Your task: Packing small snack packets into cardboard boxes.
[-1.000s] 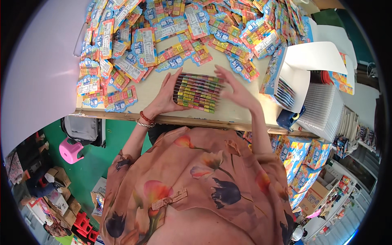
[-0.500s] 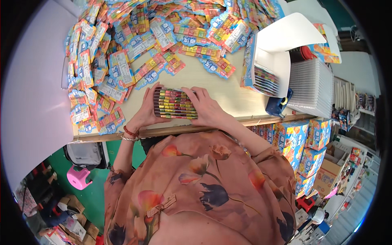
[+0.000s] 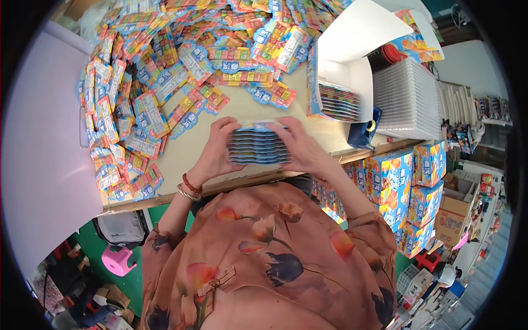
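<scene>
Between my two hands, near the table's front edge, is a stack of candy packs [image 3: 258,146], its blue wavy edges turned up toward me. My left hand [image 3: 217,146] grips the left end, and my right hand [image 3: 300,144] closes round the right end. Beyond them many loose colourful candy packs [image 3: 192,60] are heaped on the table. To the right stands an open display box [image 3: 344,69] with its white lid raised; a row of similar packs [image 3: 338,103] is inside.
A blue tape dispenser [image 3: 363,129] sits beside the box at the table edge. Right of it stand stacked clear plastic trays [image 3: 407,104] and a red-lidded container [image 3: 391,54]. Printed boxes [image 3: 388,176] are piled below on the right. A pink stool [image 3: 117,260] is on the green floor.
The stack has been turned in my hands, so blue wavy edges now show instead of the coloured candy rows. The whole view has shifted slightly.
</scene>
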A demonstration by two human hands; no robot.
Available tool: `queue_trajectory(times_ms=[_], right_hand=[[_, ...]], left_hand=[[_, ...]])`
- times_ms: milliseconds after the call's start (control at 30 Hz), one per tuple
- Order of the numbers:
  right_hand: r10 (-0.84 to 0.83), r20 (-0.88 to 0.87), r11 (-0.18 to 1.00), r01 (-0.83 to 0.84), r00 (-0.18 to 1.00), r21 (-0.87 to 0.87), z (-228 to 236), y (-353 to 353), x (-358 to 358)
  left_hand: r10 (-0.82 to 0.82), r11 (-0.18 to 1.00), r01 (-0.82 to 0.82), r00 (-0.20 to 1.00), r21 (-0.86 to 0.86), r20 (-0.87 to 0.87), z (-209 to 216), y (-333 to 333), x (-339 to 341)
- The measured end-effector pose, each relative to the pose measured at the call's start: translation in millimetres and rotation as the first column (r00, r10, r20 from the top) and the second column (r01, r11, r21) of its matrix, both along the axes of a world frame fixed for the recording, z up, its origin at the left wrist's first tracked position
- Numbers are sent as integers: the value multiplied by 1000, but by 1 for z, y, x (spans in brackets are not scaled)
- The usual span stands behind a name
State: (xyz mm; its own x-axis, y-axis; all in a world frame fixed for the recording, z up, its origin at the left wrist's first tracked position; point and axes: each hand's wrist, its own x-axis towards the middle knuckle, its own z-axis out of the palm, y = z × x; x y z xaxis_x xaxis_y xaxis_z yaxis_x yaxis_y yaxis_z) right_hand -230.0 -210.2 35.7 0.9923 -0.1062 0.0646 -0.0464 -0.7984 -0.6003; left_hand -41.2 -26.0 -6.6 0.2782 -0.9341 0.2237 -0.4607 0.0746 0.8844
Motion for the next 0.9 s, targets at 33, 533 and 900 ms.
queue_trajectory(times_ms=[33, 533, 900], right_hand=[[-43, -13, 997, 42, 999, -60, 8, -12, -7], [-365, 163, 873, 398, 917, -283, 25, -226, -39], [-537, 4, 731, 468, 844, -496, 25, -219, -18]], left_hand=[[-2, 999, 6, 996, -48, 90, 16, -17, -1], [-79, 986, 136, 892, -98, 445, 40, -303, -23], [-12, 996, 62, 831, -71, 556, 19, -305, -21]])
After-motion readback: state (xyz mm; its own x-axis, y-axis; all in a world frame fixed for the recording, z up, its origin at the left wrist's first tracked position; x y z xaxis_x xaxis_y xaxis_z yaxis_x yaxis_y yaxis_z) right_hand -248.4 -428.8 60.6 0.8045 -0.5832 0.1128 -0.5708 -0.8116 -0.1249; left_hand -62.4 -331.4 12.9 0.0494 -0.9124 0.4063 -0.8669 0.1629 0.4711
